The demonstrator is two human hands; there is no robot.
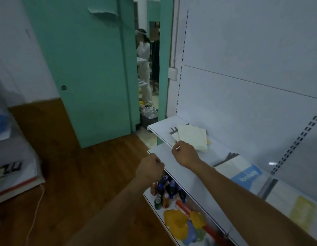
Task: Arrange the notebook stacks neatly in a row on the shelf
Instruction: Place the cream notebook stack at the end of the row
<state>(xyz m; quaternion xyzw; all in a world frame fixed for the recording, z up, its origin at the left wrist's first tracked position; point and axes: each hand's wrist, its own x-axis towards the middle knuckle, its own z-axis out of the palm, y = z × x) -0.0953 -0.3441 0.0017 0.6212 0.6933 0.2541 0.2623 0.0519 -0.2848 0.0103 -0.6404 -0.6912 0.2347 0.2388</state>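
A cream notebook stack [191,136] lies askew at the far left end of the white shelf [182,167]. My right hand [184,153] is at its near corner, fingers curled, thumb and finger pinching that corner. My left hand [150,167] hovers at the shelf's front edge with curled fingers and nothing visible in it. Further right on the shelf lie a stack with a blue cover [243,173] and a stack with a yellow patch [299,210], with a metal divider [268,189] between them.
The lower shelf [173,228] holds bottles and colourful packets. A green door [93,71] stands open to the left, with a person in the doorway beyond. There is wooden floor at the left and a white back panel behind the shelf.
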